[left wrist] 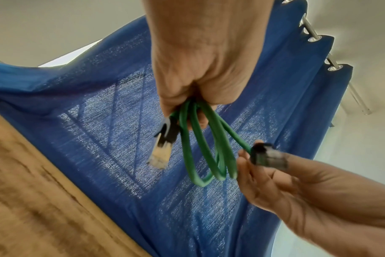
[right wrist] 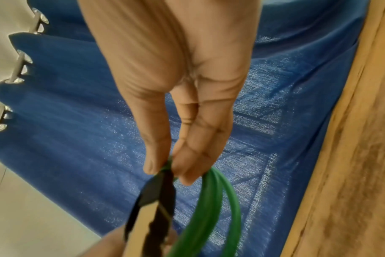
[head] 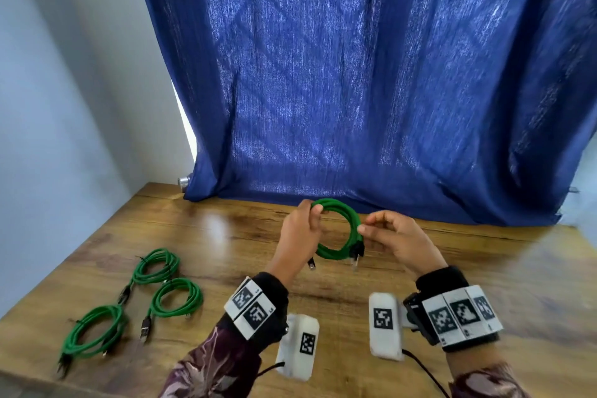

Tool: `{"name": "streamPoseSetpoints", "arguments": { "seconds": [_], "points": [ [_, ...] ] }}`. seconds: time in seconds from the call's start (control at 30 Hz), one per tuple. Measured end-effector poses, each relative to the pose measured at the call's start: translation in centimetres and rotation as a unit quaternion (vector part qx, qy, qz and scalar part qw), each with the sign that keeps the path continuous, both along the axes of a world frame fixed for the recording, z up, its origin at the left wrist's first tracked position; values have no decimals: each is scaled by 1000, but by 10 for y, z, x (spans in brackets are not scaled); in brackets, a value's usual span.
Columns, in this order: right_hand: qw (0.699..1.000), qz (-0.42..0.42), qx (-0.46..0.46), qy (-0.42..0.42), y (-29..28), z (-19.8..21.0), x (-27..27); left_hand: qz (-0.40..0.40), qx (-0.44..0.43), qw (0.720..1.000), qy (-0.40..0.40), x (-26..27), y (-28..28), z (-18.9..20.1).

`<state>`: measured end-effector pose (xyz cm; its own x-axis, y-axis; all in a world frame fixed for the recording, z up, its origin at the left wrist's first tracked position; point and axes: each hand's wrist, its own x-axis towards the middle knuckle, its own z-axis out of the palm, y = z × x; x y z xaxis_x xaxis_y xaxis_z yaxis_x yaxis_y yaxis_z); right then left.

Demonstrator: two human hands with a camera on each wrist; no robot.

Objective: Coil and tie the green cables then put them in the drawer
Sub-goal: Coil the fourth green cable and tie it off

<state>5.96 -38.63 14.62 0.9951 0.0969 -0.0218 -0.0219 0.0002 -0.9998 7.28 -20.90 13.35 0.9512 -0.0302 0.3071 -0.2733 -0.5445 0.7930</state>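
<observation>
My left hand (head: 298,229) gripped the green coil (head: 336,229) at centre frame, ring upright. My right hand (head: 395,236) pinched its right side, connectors (head: 357,252) hanging downward.

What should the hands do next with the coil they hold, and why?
Probably tie it: the left hand grips the green cable coil and the right hand pinches its plug end, yet no tie shows on it, whereas three coils lie on the table.
</observation>
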Motion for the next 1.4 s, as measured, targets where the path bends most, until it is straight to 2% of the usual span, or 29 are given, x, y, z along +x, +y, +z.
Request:
{"name": "streamPoseSetpoints", "arguments": {
  "seconds": [0.1, 0.17, 0.3, 0.4, 0.5, 0.57, 0.6, 0.63, 0.7, 0.77, 0.83, 0.9, 0.97, 1.03, 1.07, 1.13, 1.2, 1.23, 1.3, 1.4],
  "points": [
    [999, 25, -39, -11, 5, 0, -1, 15, -2, 1000, -22, 1, -3, 4],
    [997, 11, -70, -22, 7, -1, 1, 17, 13, 999, -42, 1, -5, 5],
    [995, -83, -5, -50, 10, 0, 7, 22, 47, 995, -90, -4, -7, 5],
    [984, -148, -23, -101, 18, -1, 5, 25, 27, 994, -102, -4, -11, 5],
    [965, -177, -126, -145, 23, -4, 1, 19, -16, 996, -91, -1, -10, 4],
    [928, -200, -262, -177, 21, -5, 1, -9, -59, 996, -63, -1, -10, 3],
    [909, -214, -301, -192, 20, -9, 4, -21, -78, 996, -50, -2, -10, 2],
    [905, -220, -307, -196, 20, -11, 6, -28, -91, 995, -39, -2, -11, 3],
    [938, -195, -238, -161, 17, -19, 12, -41, -121, 992, -21, -3, -12, 4],
    [974, -123, -161, -101, 16, -22, 14, -60, -161, 985, -6, -4, -13, 6],
    [973, -78, -197, -89, 14, -26, 15, -76, -177, 981, 3, -4, -12, 8],
    [939, -103, -308, -114, 14, -23, 12, -86, -175, 981, 5, -4, -15, 7],
    [887, -164, -411, -130, 19, -19, 7, -93, -184, 978, 9, -5, -17, 4],
    [858, -196, -459, -122, 22, -19, 4, -106, -195, 975, 13, -6, -19, 0],
    [861, -191, -457, -117, 22, -20, 5, -108, -198, 974, 15, -6, -19, -1],
    [903, -140, -391, -107, 18, -25, 9, -106, -198, 974, 14, -6, -17, -2],
    [965, -52, -242, -86, 13, -23, 9, -100, -187, 977, 7, -5, -14, -3],
    [984, -15, -154, -86, 12, -19, 7, -98, -180, 979, 3, -4, -13, -3],
    [992, 9, -54, -112, 12, -16, 7, -97, -173, 980, -1, -3, -14, -3],
    [977, -29, -72, -201, 19, -13, 7, -102, -189, 977, -3, -3, -19, -3]
  ]
}}
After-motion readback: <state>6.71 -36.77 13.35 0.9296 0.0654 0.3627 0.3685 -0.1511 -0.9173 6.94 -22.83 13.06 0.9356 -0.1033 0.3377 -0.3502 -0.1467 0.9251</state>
